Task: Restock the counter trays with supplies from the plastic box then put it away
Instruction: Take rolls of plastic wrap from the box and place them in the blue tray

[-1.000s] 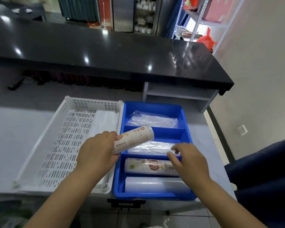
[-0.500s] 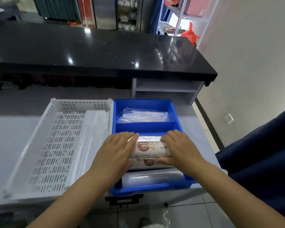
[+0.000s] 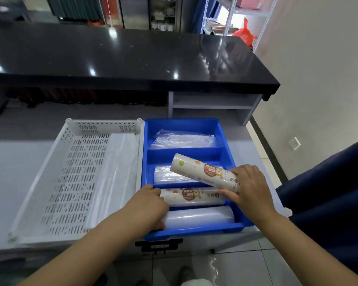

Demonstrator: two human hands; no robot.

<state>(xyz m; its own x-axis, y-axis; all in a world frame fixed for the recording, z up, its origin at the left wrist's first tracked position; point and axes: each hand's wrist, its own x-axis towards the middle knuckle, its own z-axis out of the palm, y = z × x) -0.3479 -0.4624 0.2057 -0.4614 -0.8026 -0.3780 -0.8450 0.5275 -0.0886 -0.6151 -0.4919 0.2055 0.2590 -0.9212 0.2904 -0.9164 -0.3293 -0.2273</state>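
Grey counter [image 3: 19, 162]: right hand [image 3: 249, 188] grips printed roll [image 3: 205, 172] (tilted).

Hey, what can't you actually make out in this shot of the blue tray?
Head view:
- Left end of the clear roll: hidden by the left hand.
- Print on the lifted printed roll held by the right hand: too small to read.
- Contents of the plastic packet: glare.

Both forearms are bare from the near frame edge to the wrists; no sleeves, cuffs, watches or bands are visible. The left hand [image 3: 147, 205] and right hand [image 3: 249, 186] carry no gloves or rings on the visible surfaces. Two light-coloured shoe toes [image 3: 184, 274] show on the floor tiles at the near edge.
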